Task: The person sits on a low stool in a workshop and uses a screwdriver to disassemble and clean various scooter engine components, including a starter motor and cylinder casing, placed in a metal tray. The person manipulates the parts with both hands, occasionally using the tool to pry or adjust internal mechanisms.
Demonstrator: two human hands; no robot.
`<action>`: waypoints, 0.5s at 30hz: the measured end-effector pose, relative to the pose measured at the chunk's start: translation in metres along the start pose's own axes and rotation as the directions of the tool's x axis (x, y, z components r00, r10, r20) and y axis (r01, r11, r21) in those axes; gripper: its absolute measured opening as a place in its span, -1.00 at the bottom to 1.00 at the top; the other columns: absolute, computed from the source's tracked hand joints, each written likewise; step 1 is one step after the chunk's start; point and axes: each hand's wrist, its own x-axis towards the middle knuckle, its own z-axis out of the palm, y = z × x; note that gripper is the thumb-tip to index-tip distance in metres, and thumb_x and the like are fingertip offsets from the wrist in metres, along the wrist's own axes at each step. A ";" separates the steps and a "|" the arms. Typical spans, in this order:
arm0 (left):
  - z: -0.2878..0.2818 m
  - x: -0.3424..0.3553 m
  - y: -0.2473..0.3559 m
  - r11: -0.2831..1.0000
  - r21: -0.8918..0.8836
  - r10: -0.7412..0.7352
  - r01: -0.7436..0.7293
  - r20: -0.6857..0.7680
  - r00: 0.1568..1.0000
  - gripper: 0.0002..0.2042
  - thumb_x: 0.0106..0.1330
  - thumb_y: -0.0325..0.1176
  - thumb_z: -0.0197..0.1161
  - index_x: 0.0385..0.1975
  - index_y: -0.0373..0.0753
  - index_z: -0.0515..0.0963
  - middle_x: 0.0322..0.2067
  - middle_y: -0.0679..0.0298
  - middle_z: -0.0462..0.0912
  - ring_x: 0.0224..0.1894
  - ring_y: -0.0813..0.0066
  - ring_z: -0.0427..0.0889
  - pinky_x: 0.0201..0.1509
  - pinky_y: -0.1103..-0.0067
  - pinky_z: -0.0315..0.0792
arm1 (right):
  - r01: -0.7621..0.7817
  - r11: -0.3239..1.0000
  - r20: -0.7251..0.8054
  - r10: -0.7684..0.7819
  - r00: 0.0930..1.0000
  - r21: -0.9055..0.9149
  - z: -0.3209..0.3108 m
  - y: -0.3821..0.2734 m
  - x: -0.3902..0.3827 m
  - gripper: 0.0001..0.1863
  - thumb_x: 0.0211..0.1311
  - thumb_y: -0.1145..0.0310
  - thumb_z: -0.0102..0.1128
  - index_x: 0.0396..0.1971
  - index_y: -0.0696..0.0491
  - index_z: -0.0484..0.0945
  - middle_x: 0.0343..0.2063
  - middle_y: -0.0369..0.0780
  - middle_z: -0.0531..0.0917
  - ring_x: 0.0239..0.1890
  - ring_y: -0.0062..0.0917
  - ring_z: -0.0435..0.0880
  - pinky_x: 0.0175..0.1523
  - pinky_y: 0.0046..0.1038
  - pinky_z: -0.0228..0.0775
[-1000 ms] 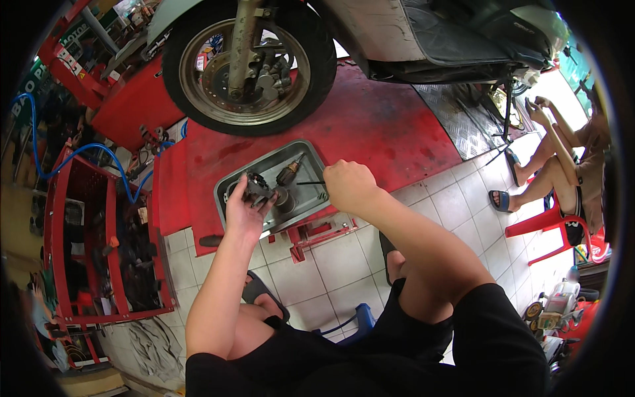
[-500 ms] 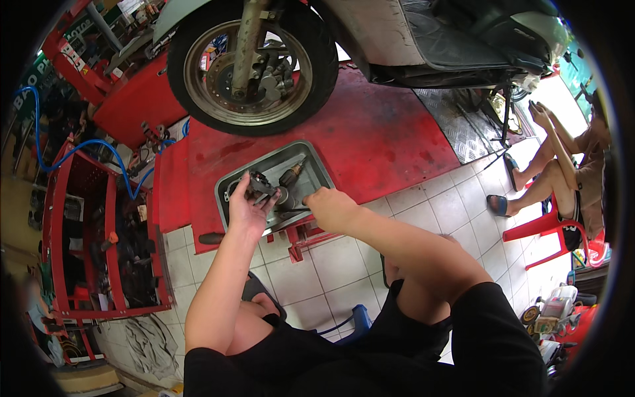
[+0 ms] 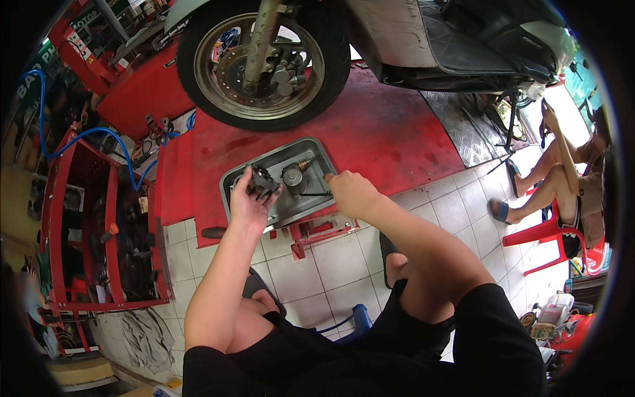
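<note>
My left hand (image 3: 253,204) is closed around a dark metal mechanical part (image 3: 263,181), held over the left side of a grey metal tray (image 3: 301,212). Inside the tray lies a metal part with a round, flat face (image 3: 292,177) and a brass-coloured end. At the tray's right edge, my right hand (image 3: 354,194) has its fingers curled. A thin dark rod (image 3: 313,194) reaches from it leftward, low over the tray, below the round part. The fingers cover the rod's other end, so its kind cannot be told.
The tray rests on a red platform (image 3: 390,142), under a scooter's front wheel (image 3: 264,73). A dark handle (image 3: 213,233) lies by its front left corner. Red shelving (image 3: 109,225) with a blue hose (image 3: 119,139) stands left. A person (image 3: 585,172) sits on a red chair (image 3: 546,235) at right.
My right hand has moved slightly right and up, with the rod now showing below the round part. That part now shows its flat face more fully. The left hand still holds its part.
</note>
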 end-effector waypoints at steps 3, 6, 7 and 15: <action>0.000 0.000 0.001 1.000 -0.010 0.006 -0.007 -0.008 1.000 -0.46 0.30 -0.01 0.27 0.01 -0.38 0.39 -0.05 0.01 0.49 0.03 0.04 0.51 0.23 0.25 0.48 | -0.023 0.999 -0.032 0.021 0.999 -0.046 -0.002 0.010 0.003 -0.73 0.14 0.52 0.14 -0.13 0.21 0.52 -0.22 0.03 0.67 -0.16 -0.07 0.72 -0.10 -0.19 0.63; 0.001 0.001 0.000 1.000 -0.021 0.003 -0.003 -0.004 1.000 -0.48 0.30 -0.02 0.27 0.00 -0.37 0.40 -0.06 0.02 0.49 0.03 0.04 0.51 0.23 0.25 0.47 | -0.081 0.996 -0.178 0.073 0.981 -0.039 -0.002 0.022 0.011 -0.73 0.13 0.50 0.13 -0.14 0.21 0.53 -0.25 0.03 0.67 -0.18 -0.07 0.72 -0.13 -0.19 0.64; 0.001 0.001 0.000 1.000 -0.021 0.000 0.000 -0.005 1.000 -0.49 0.30 -0.03 0.27 0.00 -0.37 0.41 -0.06 0.02 0.50 0.03 0.04 0.51 0.23 0.25 0.47 | -0.073 0.997 -0.194 0.065 0.979 -0.037 -0.002 0.025 0.011 -0.74 0.12 0.49 0.15 -0.16 0.21 0.54 -0.26 0.03 0.67 -0.19 -0.08 0.73 -0.14 -0.19 0.64; 0.001 0.004 -0.001 1.000 -0.017 0.006 -0.006 -0.010 1.000 -0.49 0.29 -0.02 0.28 -0.01 -0.36 0.41 -0.04 0.03 0.48 0.03 0.04 0.51 0.22 0.26 0.49 | 0.018 0.999 -0.011 -0.018 1.000 -0.049 -0.010 0.004 -0.013 -0.81 0.07 0.46 0.20 -0.29 0.17 0.59 -0.25 0.02 0.66 -0.20 -0.10 0.73 -0.14 -0.21 0.63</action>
